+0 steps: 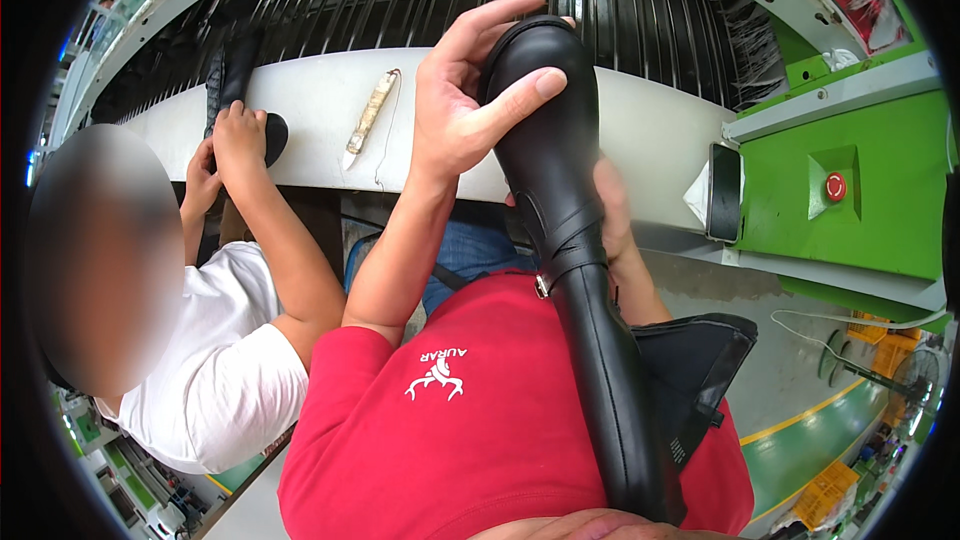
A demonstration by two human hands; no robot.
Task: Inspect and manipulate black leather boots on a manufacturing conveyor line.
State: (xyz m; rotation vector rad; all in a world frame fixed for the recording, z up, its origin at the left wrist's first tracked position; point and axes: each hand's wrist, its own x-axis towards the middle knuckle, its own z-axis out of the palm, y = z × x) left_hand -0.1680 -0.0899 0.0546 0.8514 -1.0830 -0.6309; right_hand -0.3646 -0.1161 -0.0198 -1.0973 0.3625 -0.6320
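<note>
A tall black boot (pixel 552 155) with a strap and small metal buckle at the ankle lies along my body, toe pointing away. Its shaft runs down over my red shirt, and a loose black flap spreads to the right of it. My left hand (pixel 470 90) is wrapped round the toe end, thumb across the upper and fingers at the sole's edge. Beside the ankle, my right hand (pixel 615 205) grips from the right and underneath; its fingers are partly hidden behind the boot and slightly blurred.
Ahead, a white ledge (pixel 640 120) borders a conveyor of metal rods (pixel 420 0). A taped, white-tipped tool (pixel 370 120) with a cord lies on it. A phone (pixel 724 192) rests by a green panel with a red button (pixel 835 187). At left, a co-worker handles dark footwear (pixel 276 139).
</note>
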